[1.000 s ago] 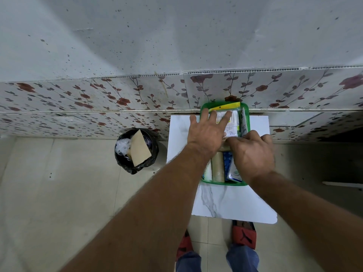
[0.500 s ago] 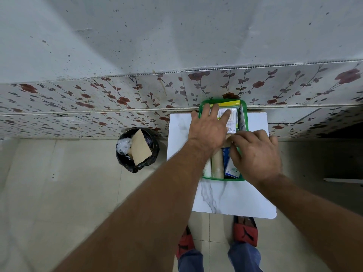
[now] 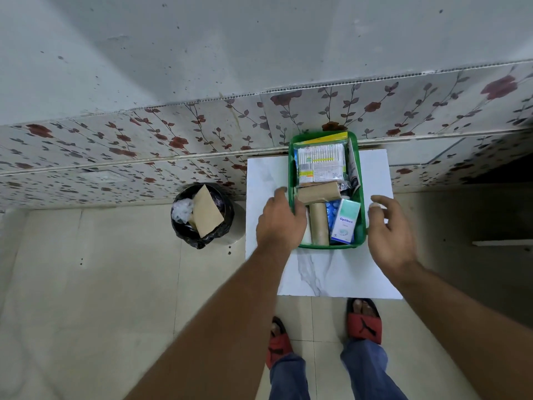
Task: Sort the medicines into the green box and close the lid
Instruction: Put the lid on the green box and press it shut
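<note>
The green box (image 3: 331,246) stands without a lid on the white marble table (image 3: 331,272), its far end against the wall. Inside lie a cotton bud pack (image 3: 320,163), two brown rolls (image 3: 317,192), a blue blister strip (image 3: 332,212) and a small Optibex carton (image 3: 346,223). My left hand (image 3: 281,223) grips the box's left wall, thumb outside and fingers curled over the rim. Just off the right rim, my right hand (image 3: 388,229) hovers with its fingers spread and nothing in it.
A black-lined waste bin (image 3: 202,217) holding paper and plastic stands on the floor left of the table. The flower-patterned wall panel (image 3: 173,145) runs right behind the table. My feet in red sandals (image 3: 364,321) are at the table's front edge.
Both hands have come off the medicines and moved outward. The left went to the box's left wall, the right out past the right rim. The contents now show.
</note>
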